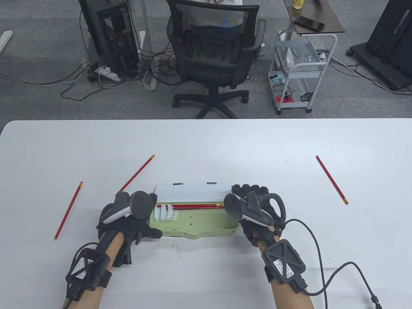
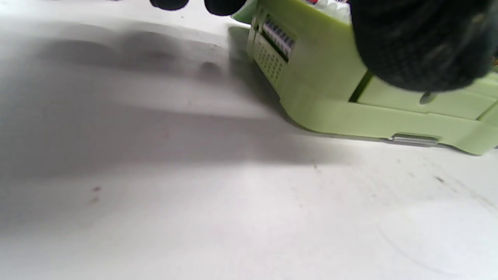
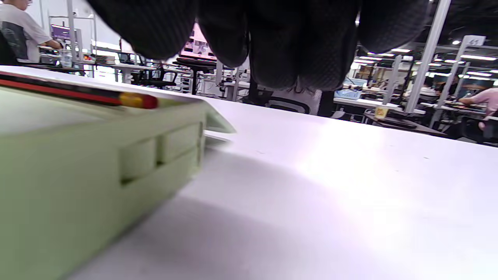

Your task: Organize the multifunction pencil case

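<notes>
A pale green pencil case [image 1: 196, 225] lies open near the table's front edge, its white lid [image 1: 190, 192] folded back. Red pencils [image 1: 196, 206] lie in its far compartment, with small white pieces [image 1: 165, 213] at the left end. Three loose red pencils lie on the table: a far left pencil [image 1: 68, 210], a left pencil [image 1: 136, 173] and a right pencil [image 1: 332, 179]. My left hand [image 1: 141, 225] holds the case's left end [image 2: 311, 77], thumb [image 2: 424, 42] on the front wall. My right hand [image 1: 249, 193] hovers at the case's right end [image 3: 97, 163], fingers [image 3: 280, 39] hanging loosely and holding nothing.
The white table [image 1: 206, 145] reaches a far edge, beyond which stand an office chair [image 1: 214, 54] and a wheeled cart [image 1: 299, 70]. A black cable [image 1: 322, 257] trails from my right wrist across the table's front right.
</notes>
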### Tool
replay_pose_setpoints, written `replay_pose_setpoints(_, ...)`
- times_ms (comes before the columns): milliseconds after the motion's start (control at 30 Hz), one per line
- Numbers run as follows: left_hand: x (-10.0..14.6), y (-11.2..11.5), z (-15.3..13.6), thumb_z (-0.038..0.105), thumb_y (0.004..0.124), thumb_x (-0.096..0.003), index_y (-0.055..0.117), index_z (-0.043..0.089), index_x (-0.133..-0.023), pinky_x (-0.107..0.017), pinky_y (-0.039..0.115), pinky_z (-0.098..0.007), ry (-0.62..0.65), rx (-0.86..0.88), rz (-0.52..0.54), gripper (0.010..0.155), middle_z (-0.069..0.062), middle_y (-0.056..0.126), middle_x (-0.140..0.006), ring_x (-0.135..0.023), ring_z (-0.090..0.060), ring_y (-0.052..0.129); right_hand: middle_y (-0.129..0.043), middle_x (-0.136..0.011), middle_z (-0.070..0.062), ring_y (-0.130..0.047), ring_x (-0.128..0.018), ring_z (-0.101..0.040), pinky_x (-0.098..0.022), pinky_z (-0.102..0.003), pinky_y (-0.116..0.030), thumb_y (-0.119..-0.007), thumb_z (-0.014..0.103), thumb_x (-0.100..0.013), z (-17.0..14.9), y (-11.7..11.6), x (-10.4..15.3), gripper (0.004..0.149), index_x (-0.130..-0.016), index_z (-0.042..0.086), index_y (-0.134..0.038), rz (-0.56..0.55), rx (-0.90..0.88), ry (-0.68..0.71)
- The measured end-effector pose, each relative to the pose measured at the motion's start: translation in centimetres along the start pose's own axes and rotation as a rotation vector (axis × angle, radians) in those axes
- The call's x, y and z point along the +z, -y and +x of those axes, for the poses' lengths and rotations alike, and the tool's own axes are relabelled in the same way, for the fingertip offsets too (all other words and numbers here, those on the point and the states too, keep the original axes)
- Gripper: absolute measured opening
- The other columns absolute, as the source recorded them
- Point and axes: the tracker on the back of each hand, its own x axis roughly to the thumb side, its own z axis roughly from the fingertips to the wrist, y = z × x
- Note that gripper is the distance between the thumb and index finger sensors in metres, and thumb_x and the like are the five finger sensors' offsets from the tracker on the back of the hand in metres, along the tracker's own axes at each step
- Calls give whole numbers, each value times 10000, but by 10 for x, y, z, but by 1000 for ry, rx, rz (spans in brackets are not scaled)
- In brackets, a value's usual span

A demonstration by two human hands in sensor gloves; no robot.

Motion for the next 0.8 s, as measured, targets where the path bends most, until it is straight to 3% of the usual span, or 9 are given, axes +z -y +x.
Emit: replay_pose_setpoints(800,0,0,1,618,840,-285,192,174,-1134,-721,426,-748,-1,-3,0,1157,-162,326,-1241,-1124,-507,379,-727,-1005,-259,-788,-893,-519,-675,-675,-659,-746,396,-520,23,-16,-10,617,-1039,76,-646,7,72,33)
